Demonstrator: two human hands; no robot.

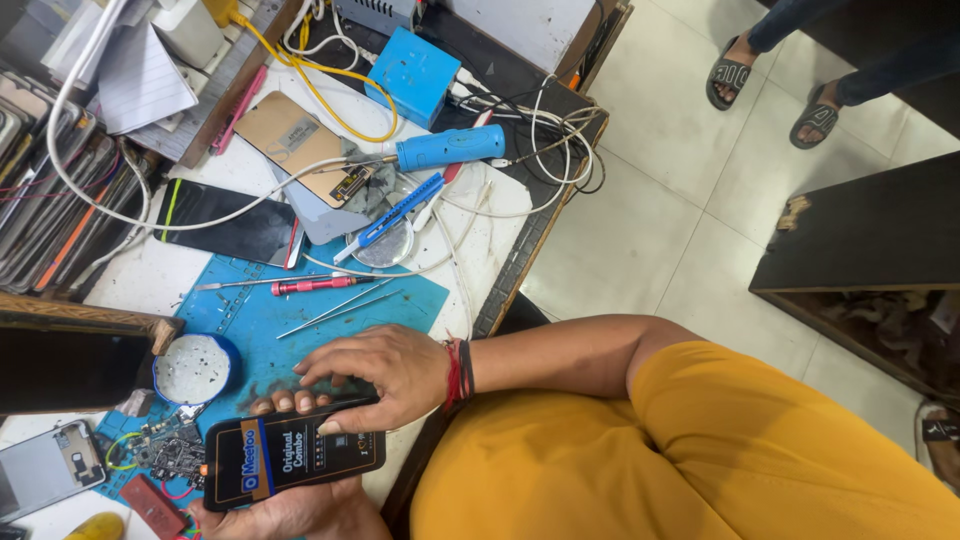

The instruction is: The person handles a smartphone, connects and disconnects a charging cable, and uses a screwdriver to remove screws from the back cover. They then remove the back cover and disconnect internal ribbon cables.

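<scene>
My left hand [290, 512] holds a flat black package [293, 452] with a blue and orange label from below, and its fingertips curl over the far edge. My right hand [378, 378], with red and black bands at the wrist, lies across the package's top right corner, thumb and fingers pinching that end. Both hands hover over the near edge of a blue work mat [300, 310].
On the mat lie a red-handled screwdriver [312, 286], tweezers [340, 308], a round white dish [193, 369] and a circuit board [165, 452]. Further back are a blue-handled tool [450, 147], a blue box [415, 75], tangled cables and phone parts. Another person's sandalled feet [775, 90] stand on the tiled floor.
</scene>
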